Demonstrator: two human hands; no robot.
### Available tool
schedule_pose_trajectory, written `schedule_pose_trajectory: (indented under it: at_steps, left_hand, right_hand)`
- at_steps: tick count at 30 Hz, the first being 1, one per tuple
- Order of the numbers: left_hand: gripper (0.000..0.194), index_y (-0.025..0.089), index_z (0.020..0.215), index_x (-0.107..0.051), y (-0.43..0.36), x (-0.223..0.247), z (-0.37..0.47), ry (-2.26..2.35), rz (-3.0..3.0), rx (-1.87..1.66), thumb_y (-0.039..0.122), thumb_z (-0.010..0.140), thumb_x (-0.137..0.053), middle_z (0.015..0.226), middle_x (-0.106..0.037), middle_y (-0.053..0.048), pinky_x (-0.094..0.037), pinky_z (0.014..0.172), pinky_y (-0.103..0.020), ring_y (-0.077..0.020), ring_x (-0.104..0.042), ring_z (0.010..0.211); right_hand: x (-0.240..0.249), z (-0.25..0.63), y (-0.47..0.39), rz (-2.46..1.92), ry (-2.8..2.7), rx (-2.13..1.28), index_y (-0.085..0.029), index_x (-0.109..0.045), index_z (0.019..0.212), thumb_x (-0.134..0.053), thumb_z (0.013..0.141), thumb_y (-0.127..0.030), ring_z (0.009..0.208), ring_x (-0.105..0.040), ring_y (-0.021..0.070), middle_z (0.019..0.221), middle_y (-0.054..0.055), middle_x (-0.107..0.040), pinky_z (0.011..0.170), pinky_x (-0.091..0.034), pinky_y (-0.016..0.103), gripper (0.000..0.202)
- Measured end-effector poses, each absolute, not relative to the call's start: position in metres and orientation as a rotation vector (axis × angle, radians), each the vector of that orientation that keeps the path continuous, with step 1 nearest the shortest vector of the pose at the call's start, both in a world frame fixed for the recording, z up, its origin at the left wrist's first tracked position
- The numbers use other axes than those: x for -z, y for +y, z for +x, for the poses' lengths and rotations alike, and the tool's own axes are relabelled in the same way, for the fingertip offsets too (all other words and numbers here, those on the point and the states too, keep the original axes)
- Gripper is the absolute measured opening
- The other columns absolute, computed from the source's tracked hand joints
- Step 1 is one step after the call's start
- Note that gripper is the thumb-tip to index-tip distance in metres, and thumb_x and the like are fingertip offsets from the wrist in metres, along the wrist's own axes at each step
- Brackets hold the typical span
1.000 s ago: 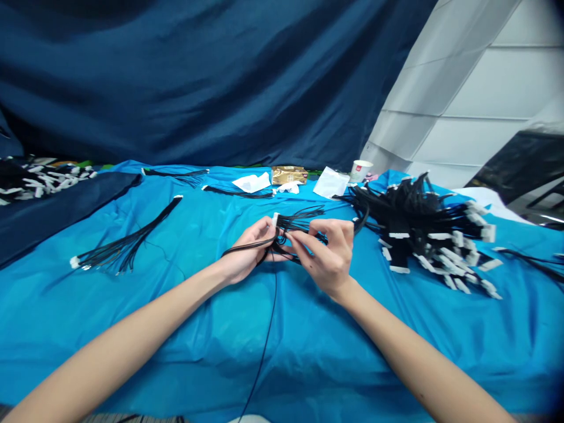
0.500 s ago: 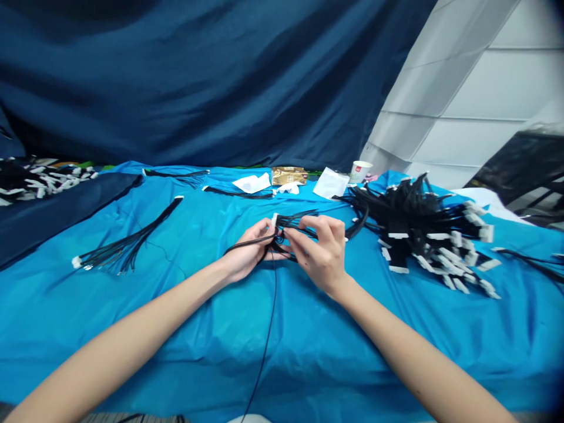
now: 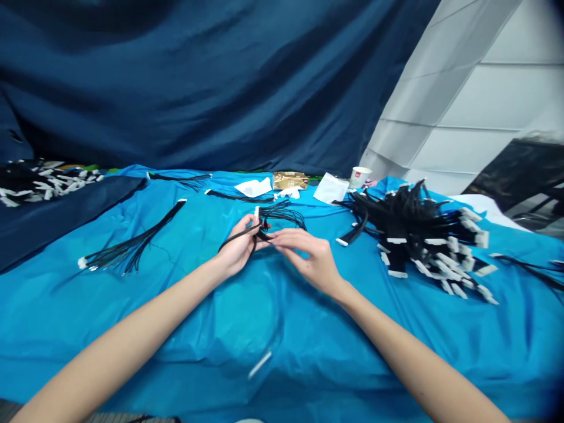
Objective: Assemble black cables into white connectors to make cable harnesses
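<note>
My left hand (image 3: 238,247) is closed around a black wire harness (image 3: 282,212). Its white connector (image 3: 257,212) sticks up above the thumb, and loose wires fan out to the right. A black cable loops over the left fingers. My right hand (image 3: 311,255) pinches black strands just right of the left fingertips. Exactly which strands it grips is too small to make out. Below the hands, close to the front of the blue cloth (image 3: 185,341), shows a motion-blurred white strip (image 3: 259,364).
A large heap of black cables (image 3: 409,229) with white connectors lies to the right. Single harnesses (image 3: 136,235) lie left and farther back. Behind are a gold packet (image 3: 290,180), white papers (image 3: 331,188) and a paper cup (image 3: 359,177). More cables (image 3: 44,182) are piled far left.
Both hands and the harness have shifted left, and my right fingers have straightened. The thin cable hanging toward the front is no longer visible there; a blurred white strip appears.
</note>
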State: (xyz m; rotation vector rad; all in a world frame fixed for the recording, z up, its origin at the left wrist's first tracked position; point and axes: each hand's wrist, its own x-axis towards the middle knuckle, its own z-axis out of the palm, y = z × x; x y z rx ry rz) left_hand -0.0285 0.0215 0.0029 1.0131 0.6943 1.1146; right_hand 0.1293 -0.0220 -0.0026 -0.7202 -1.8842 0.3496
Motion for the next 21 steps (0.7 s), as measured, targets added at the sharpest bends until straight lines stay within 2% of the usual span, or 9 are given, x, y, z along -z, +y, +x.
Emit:
schedule_pose_trajectory:
  at_steps: [3, 6, 9, 12, 16, 21]
  left_hand:
    - [0.012, 0.017, 0.076, -0.041, 0.02, -0.003, -0.028, 0.693, 1.069, -1.091, 0.019, 0.077, -0.053, 0.085, -0.057, 0.0, -0.052, 0.076, -0.036, -0.0145, -0.065, 0.075]
    - [0.011, 0.017, 0.078, -0.042, 0.017, -0.004, -0.026, 0.717, 1.053, -1.077, 0.021, 0.079, -0.052, 0.085, -0.057, -0.002, -0.051, 0.078, -0.037, -0.0167, -0.065, 0.078]
    - [0.011, 0.017, 0.079, -0.042, 0.015, -0.006, -0.024, 0.753, 1.048, -1.067, 0.022, 0.08, -0.051, 0.085, -0.057, -0.003, -0.051, 0.079, -0.038, -0.0169, -0.066, 0.078]
    - [0.013, 0.017, 0.08, -0.042, 0.012, -0.005, -0.022, 0.779, 1.074, -1.049, 0.026, 0.081, -0.051, 0.088, -0.057, -0.003, -0.052, 0.078, -0.036, -0.0162, -0.065, 0.078]
    - [0.019, 0.017, 0.081, -0.043, 0.011, -0.002, -0.02, 0.76, 1.094, -1.037, 0.033, 0.079, -0.054, 0.092, -0.057, -0.003, -0.052, 0.077, -0.035, -0.0149, -0.065, 0.077]
    - [0.024, 0.017, 0.081, -0.045, 0.01, -0.001, -0.019, 0.702, 1.126, -1.069, 0.037, 0.075, -0.058, 0.093, -0.056, -0.002, -0.052, 0.076, -0.034, -0.0131, -0.064, 0.077]
  right_hand:
    - [-0.008, 0.134, -0.021, -0.759, -1.294, -0.861, -0.02, -0.065, 0.08, -0.059, 0.078, -0.029, 0.083, -0.062, 0.016, 0.082, 0.002, -0.067, 0.08, -0.05, 0.034, 0.011]
    - [-0.018, 0.145, -0.015, -0.704, -0.895, -0.965, -0.02, -0.065, 0.082, -0.065, 0.072, -0.032, 0.071, -0.06, 0.0114, 0.074, -0.001, -0.061, 0.071, -0.052, 0.029, 0.016]
    - [-0.022, 0.156, -0.012, -0.742, -0.807, -0.779, -0.021, -0.066, 0.092, -0.065, 0.071, -0.031, 0.059, -0.053, 0.0072, 0.068, -0.003, -0.055, 0.06, -0.048, 0.024, 0.023]
    - [-0.02, 0.156, -0.015, -0.873, -1.028, -0.432, -0.022, -0.066, 0.095, -0.062, 0.074, -0.03, 0.05, -0.047, 0.0068, 0.067, -0.002, -0.054, 0.049, -0.042, 0.023, 0.022]
    - [-0.012, 0.143, -0.025, -1.021, -1.542, -0.024, -0.019, -0.068, 0.077, -0.057, 0.078, -0.026, 0.051, -0.045, 0.0092, 0.061, 0.0, -0.055, 0.05, -0.038, 0.025, 0.013]
    - [-0.005, 0.134, -0.028, -1.086, -1.731, 0.096, -0.017, -0.064, 0.069, -0.054, 0.08, -0.023, 0.055, -0.047, 0.0102, 0.063, 0.001, -0.055, 0.053, -0.038, 0.024, 0.016]
